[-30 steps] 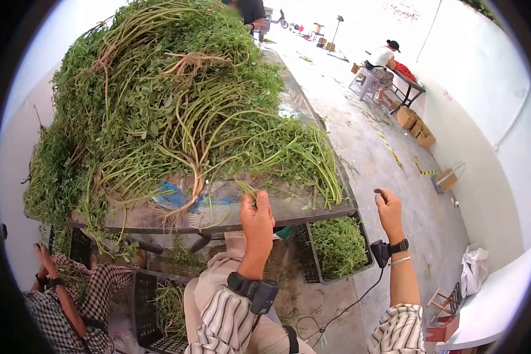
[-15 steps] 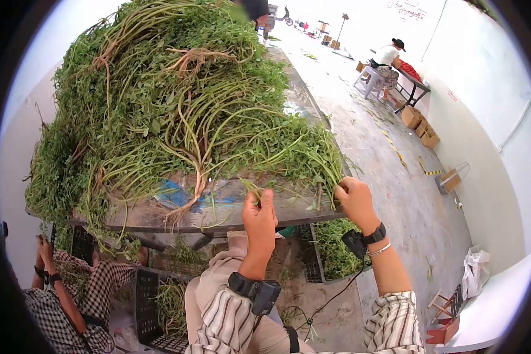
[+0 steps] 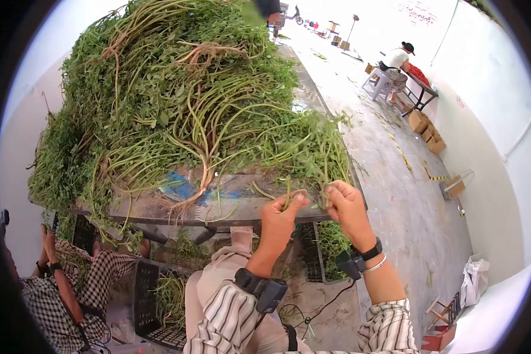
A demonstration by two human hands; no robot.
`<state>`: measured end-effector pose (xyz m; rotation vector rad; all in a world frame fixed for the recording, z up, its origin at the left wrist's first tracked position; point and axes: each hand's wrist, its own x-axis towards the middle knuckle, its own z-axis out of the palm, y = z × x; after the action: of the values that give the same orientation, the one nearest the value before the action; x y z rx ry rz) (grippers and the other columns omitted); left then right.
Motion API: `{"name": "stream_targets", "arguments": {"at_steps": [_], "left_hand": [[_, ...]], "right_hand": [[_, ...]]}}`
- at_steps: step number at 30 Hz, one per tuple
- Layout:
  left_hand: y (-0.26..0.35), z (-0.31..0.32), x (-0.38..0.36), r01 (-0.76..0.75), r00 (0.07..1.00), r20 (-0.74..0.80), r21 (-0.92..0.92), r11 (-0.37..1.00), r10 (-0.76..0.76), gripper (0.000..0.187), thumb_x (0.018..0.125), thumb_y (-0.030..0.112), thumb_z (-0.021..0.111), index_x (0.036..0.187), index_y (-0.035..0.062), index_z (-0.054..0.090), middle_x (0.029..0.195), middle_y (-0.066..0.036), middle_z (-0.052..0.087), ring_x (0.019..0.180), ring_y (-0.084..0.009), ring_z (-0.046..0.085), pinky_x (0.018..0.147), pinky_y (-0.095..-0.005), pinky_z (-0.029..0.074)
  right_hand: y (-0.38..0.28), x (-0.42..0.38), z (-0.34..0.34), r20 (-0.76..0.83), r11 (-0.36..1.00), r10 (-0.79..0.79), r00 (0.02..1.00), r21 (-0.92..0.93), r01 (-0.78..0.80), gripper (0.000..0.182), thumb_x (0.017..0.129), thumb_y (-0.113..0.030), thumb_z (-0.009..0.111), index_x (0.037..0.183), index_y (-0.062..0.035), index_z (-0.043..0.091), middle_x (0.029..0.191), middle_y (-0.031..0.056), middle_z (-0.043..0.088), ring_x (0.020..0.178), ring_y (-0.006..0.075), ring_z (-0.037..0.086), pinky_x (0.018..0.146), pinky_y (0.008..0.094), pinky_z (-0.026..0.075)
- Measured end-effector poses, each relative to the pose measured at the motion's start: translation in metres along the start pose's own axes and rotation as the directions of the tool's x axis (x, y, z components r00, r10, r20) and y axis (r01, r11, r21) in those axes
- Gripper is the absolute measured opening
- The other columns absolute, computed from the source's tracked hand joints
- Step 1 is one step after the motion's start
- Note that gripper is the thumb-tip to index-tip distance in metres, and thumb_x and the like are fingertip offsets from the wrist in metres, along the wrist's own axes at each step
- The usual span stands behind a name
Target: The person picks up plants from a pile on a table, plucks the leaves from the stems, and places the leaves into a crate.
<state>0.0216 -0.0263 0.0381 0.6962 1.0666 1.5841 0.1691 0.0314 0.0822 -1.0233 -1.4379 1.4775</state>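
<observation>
A big heap of green leafy stems [image 3: 183, 100] lies on a metal table [image 3: 159, 209] in front of me. My left hand [image 3: 282, 219] pinches a small green sprig [image 3: 289, 197] at the table's front edge. Just to its right, my right hand [image 3: 347, 207] grips stems [image 3: 324, 171] that hang off the heap's near right corner. The two hands are almost touching. Both wrists wear a black device, and both sleeves are striped.
Under the table a black crate [image 3: 330, 248] holds picked greens; another dark crate [image 3: 153, 301] stands by my knees. A person in checked clothing [image 3: 53, 295] sits low at the left. Far right, a seated person [image 3: 395, 62] works at a table near cardboard boxes [image 3: 425, 127].
My right hand came in from the open space at the right and took hold of stems on the heap. My left hand shifted right toward it, still holding the sprig.
</observation>
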Motion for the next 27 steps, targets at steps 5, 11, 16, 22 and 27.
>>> {"name": "stream_targets", "arguments": {"at_steps": [5, 11, 16, 22, 27], "left_hand": [[-0.002, -0.002, 0.0, 0.044, 0.999, 0.007, -0.062, 0.997, -0.043, 0.03, 0.088, 0.026, 0.066, 0.104, 0.0014, 0.067, 0.07, 0.005, 0.059, 0.043, 0.0001, 0.035, 0.038, -0.0191, 0.025], [-0.007, -0.008, 0.003, -0.01, 1.0, 0.004, -0.122, 0.993, 0.011, 0.023, 0.089, 0.021, 0.064, 0.104, 0.0046, 0.067, 0.067, 0.005, 0.056, 0.044, -0.0005, 0.037, 0.038, -0.0206, 0.028], [-0.006, -0.007, 0.002, 0.058, 0.997, -0.033, -0.187, 0.981, -0.066, 0.02, 0.09, 0.017, 0.062, 0.106, 0.0062, 0.066, 0.07, 0.003, 0.058, 0.046, -0.0021, 0.041, 0.038, -0.0199, 0.031], [-0.002, -0.005, -0.003, -0.073, 0.997, -0.001, -0.19, 0.979, 0.074, 0.019, 0.091, 0.016, 0.06, 0.107, 0.0063, 0.066, 0.068, 0.003, 0.057, 0.047, -0.0027, 0.044, 0.04, -0.0193, 0.033], [-0.012, -0.007, -0.001, 0.012, 0.998, 0.062, -0.15, 0.989, -0.003, 0.018, 0.091, 0.016, 0.061, 0.105, 0.0075, 0.068, 0.073, 0.004, 0.056, 0.05, -0.0013, 0.043, 0.042, -0.0182, 0.029]], "right_hand": [[0.019, -0.012, 0.026, -0.004, 0.927, -0.138, 0.99, -0.353, 0.128, 0.016, 0.09, -0.016, 0.058, 0.088, 0.0004, 0.058, 0.06, 0.0006, 0.049, 0.053, 0.0064, 0.043, 0.047, 0.0242, 0.035], [0.021, -0.016, 0.043, 0.056, 0.749, -0.348, 0.936, -0.583, 0.314, 0.016, 0.088, -0.014, 0.058, 0.086, 0.0017, 0.056, 0.062, 0.0094, 0.051, 0.053, 0.0165, 0.046, 0.051, 0.0305, 0.039], [0.022, -0.017, 0.048, 0.025, 0.784, -0.338, 0.941, -0.545, 0.296, 0.014, 0.089, -0.012, 0.056, 0.086, 0.0015, 0.056, 0.063, 0.0114, 0.051, 0.053, 0.0193, 0.048, 0.051, 0.0321, 0.039], [0.032, -0.012, 0.05, 0.012, 0.873, -0.291, 0.957, -0.406, 0.271, 0.014, 0.092, -0.012, 0.053, 0.096, -0.0008, 0.06, 0.061, -0.0007, 0.052, 0.047, 0.0043, 0.044, 0.041, 0.0212, 0.036], [0.016, -0.013, 0.042, 0.163, 0.863, -0.182, 0.97, -0.447, 0.237, 0.02, 0.095, -0.016, 0.048, 0.094, -0.0007, 0.061, 0.061, 0.0001, 0.054, 0.048, 0.0059, 0.047, 0.043, 0.0219, 0.037]]}}
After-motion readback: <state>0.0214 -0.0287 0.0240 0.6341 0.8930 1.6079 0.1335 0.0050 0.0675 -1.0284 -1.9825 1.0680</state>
